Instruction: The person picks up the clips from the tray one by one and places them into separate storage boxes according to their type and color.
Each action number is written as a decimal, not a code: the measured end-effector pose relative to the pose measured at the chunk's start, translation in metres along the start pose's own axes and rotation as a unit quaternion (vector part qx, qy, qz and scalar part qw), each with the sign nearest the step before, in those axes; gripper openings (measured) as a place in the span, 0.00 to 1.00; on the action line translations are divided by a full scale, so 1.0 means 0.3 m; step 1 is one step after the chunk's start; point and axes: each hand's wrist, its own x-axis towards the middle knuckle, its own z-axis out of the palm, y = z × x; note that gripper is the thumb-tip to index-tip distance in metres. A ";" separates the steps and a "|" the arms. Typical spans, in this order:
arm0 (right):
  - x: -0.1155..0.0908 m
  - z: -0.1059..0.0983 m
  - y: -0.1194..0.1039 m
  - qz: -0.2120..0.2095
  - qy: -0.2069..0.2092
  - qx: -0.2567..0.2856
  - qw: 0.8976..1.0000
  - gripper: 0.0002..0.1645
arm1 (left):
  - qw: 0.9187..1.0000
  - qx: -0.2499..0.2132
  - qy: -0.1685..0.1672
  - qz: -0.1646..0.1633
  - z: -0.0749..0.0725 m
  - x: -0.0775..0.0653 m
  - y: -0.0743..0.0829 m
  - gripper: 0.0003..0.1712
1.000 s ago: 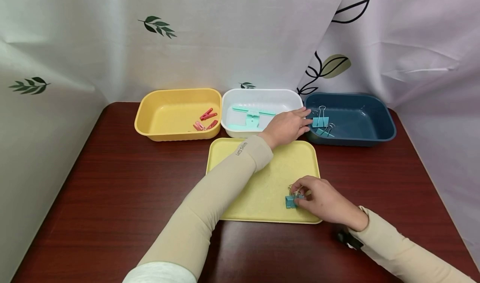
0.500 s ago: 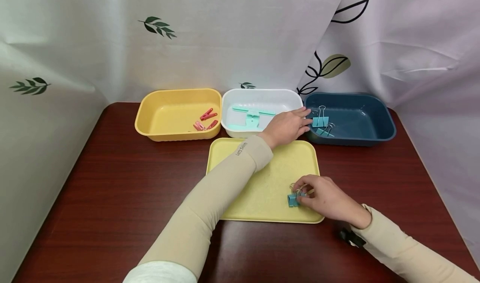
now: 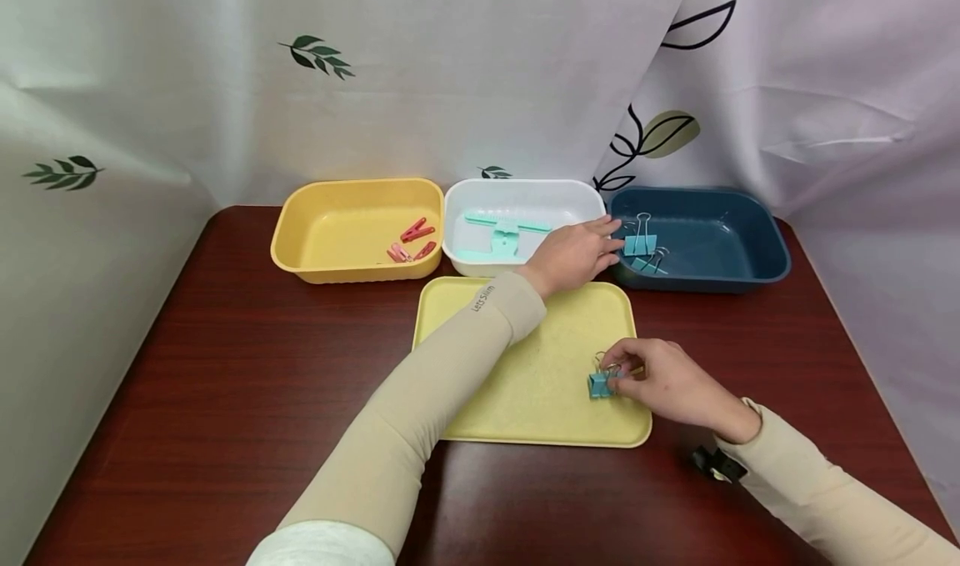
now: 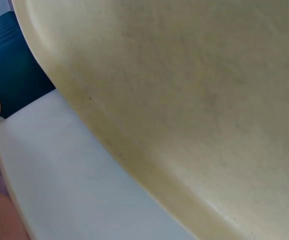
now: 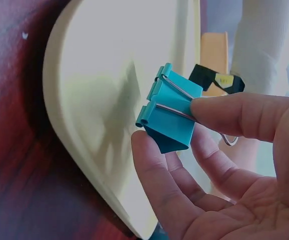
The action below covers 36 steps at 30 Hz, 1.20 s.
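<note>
My right hand (image 3: 667, 378) pinches a teal binder clip (image 5: 172, 110) between thumb and fingers, the thumb on its wire handle. In the head view, the hand and clip are over the right part of the yellow tray (image 3: 517, 403). My left hand (image 3: 572, 253) reaches across the tray and rests where the white bin (image 3: 525, 187) and the dark blue bin (image 3: 720, 284) meet, its fingers extended over their rims. Inside the blue bin, at its left end, are teal binder clips (image 3: 640, 245) with wire handles.
On the left, a yellow bin (image 3: 311, 270) holds several red and pink clothespins (image 3: 416, 231). Mint-green wide clips (image 3: 505, 239) lie in the white bin. Behind the row of bins hangs a leaf-patterned curtain (image 3: 450, 74). Everything stands on a dark red wooden table (image 3: 300, 366).
My right hand has moved right and away from the tray's front edge, carrying the binder clip. The left hand stays where it was on the bin rims.
</note>
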 end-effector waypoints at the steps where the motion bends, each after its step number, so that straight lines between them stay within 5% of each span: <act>1: 0.001 -0.005 0.002 -0.002 0.001 0.000 1.000 0.08 | 1.000 -0.001 0.000 0.000 0.000 0.000 0.000 0.24; 36: 0.035 -0.232 0.069 -0.006 0.088 -0.004 0.996 0.14 | 1.000 -0.013 0.002 0.001 0.000 -0.002 -0.002 0.24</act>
